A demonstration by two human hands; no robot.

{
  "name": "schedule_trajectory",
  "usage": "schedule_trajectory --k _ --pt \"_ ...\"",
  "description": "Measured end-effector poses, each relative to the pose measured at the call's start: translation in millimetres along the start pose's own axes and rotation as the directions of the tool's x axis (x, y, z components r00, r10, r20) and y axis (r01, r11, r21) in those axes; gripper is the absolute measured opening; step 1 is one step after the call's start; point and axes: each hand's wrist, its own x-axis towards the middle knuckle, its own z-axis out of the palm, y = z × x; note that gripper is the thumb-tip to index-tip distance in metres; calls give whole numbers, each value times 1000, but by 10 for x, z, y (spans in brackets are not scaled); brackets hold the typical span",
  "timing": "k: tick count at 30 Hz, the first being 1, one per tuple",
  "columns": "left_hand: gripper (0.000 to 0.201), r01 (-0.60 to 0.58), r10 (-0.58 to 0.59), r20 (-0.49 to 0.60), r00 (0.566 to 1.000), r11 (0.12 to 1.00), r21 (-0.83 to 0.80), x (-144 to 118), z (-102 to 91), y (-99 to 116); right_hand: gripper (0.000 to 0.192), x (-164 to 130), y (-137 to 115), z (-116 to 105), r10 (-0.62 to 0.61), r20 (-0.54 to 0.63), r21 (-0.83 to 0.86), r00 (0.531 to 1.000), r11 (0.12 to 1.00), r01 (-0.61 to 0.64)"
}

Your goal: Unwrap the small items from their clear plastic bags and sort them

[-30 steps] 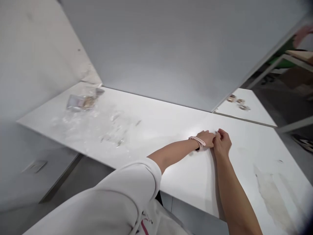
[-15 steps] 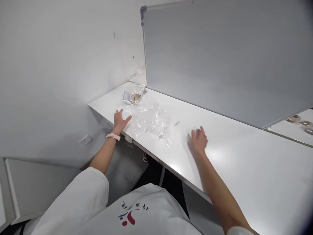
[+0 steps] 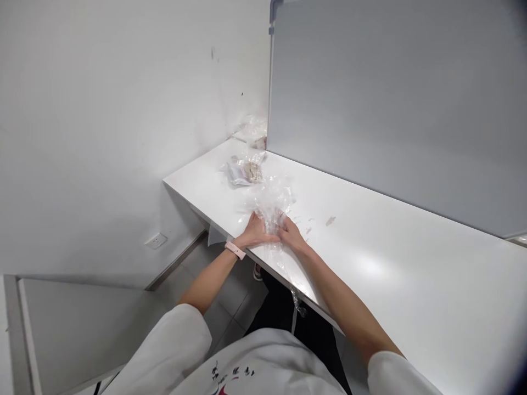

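The white table (image 3: pixel 411 263) is running along a grey partition board (image 3: pixel 391 109) and meeting the white wall (image 3: pixel 102 109) at its far left corner. A clear plastic wrap (image 3: pixel 272 206), crumpled and loose, is lying near the table's front edge, with a strip of it trailing down over the edge. Further back, a small packet (image 3: pixel 245 173) with something tan inside is sitting apart from the wrap, and more crinkled plastic (image 3: pixel 253 130) is piled in the corner against the board. A few small scraps (image 3: pixel 330 221) are lying just right of the hands.

Both hands are pressing on the wrap from either side. The left hand (image 3: pixel 257 233), with a pink watch band (image 3: pixel 235 250) on its wrist, is resting on the wrap's near left part, its fingers bunched together around the film. The right hand (image 3: pixel 293 235) is touching it from the right, fingers curled in; they are probably pinching the plastic, though the glare makes that hard to confirm.

To gather such thin film well, the 2 hands should be drawing it inward evenly and catching the hanging strip, keeping the scraps from scattering.
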Motion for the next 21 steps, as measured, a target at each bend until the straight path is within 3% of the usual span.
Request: schedule_trajectory --k 3,7,10,13,15,18,19,21 --pt "78 -89 85 109 990 996 30 -70 99 248 42 -357 52 -192 23 82 234 996 971 -41" --pt "45 -114 110 153 982 993 19 -185 319 591 42 -934 35 -478 43 92 351 995 934 -73" --pt "34 -108 101 154 983 993 39 -282 607 860 44 -1405 20 -632 104 46 430 994 896 -113" --pt "23 -130 119 178 977 990 47 -379 929 1160 46 -1853 79 -731 262 -102 444 960 876 -191" --pt "20 -136 129 205 970 990 22 -429 1117 1382 52 -2116 150 -795 381 -296 419 876 876 -240" --pt "13 -83 92 280 956 996 -42 -465 1323 1699 75 -2443 265 -944 493 -602 396 628 867 -301" --pt "13 -38 58 306 950 997 -72 -463 1369 1784 84 -2528 304 -1013 507 -661 412 553 861 -298" --pt "17 95 -34 333 942 981 -167 -434 1429 1903 99 -2647 384 -1164 528 -705 485 474 846 -221"
